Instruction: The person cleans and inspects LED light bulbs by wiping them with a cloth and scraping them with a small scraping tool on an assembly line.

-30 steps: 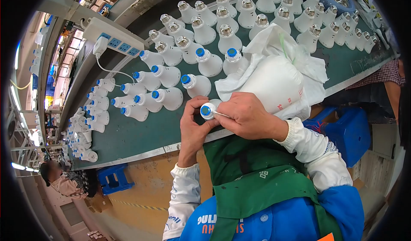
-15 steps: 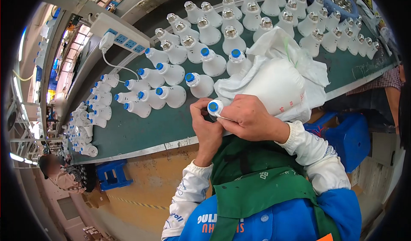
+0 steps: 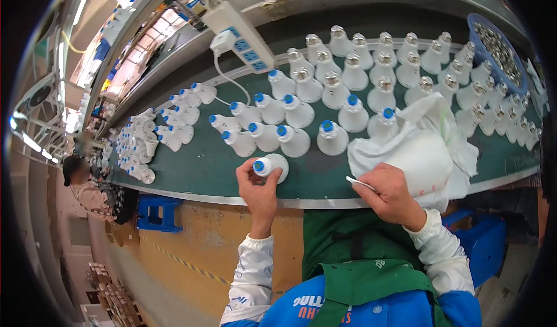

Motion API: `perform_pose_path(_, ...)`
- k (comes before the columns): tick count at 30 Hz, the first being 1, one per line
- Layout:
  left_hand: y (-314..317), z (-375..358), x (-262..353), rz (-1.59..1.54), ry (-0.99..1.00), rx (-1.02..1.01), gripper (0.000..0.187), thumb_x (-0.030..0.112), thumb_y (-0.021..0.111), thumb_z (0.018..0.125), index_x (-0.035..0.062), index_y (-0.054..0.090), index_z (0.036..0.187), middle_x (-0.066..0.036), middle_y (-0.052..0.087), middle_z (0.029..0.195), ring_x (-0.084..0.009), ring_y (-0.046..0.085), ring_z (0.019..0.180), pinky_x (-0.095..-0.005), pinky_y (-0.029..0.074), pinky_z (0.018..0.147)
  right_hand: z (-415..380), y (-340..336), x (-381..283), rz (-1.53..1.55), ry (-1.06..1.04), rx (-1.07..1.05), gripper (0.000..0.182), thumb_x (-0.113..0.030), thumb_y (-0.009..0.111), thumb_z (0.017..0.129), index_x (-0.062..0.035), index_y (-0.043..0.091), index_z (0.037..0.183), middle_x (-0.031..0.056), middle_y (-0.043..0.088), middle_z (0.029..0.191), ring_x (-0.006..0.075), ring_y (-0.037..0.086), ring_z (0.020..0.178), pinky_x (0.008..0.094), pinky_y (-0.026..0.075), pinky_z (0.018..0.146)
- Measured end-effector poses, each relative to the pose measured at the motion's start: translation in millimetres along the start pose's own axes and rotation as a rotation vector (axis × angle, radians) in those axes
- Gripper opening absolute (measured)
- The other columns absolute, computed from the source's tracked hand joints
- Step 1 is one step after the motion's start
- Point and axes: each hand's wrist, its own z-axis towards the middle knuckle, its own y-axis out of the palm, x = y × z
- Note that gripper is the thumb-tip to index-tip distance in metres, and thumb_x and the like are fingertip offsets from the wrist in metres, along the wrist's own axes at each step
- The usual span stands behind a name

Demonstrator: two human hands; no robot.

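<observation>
My left hand is closed around a white light bulb body with a blue neck end, at the front edge of the bench. In my right hand is a thin white stick, its tip poking out to the left. Just behind that hand lies a full white plastic bag. Several more blue-ended bulb bodies stand beyond my left hand, the nearest being one bulb body. Farther back are rows of bulbs with silver metal caps, such as this capped bulb.
A blue basket of small metal caps sits at the back right. A white power strip with a plugged-in cable hangs over the left back. Blue stools stand on the floor, and another person is at the far left.
My hands have come apart. The left has moved left with the bulb body and lowered it towards the bench; the right has drawn away with the stick. The view has shifted.
</observation>
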Motion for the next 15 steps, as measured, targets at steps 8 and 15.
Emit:
perform_pose_path(8,36,20,-11,-0.048,-0.053,-0.027,0.044,0.003,0.077,0.07,0.001,0.051,0.105,-0.003,0.057,0.087,-0.0078,0.057,0.076,-0.0222,0.048,0.064,3,4,-6,-0.01,0.103,-0.011,0.005,-0.004,0.069,0.073,-0.0017,0.065,0.076,0.0077,0.06,0.061,0.0241,0.052,0.05,0.0337,0.039,0.053)
perform_pose_path(15,58,44,-8,-0.041,-0.044,-0.184,0.048,0.011,0.079,0.068,0.0021,0.054,0.108,-0.004,0.053,0.092,-0.0135,0.049,0.074,-0.0264,0.045,0.064,2,5,-5,-0.036,0.173,-0.044,0.005,-0.006,0.069,0.074,-0.0022,0.065,0.076,0.0083,0.06,0.061,0.0243,0.052,0.051,0.0339,0.039,0.053)
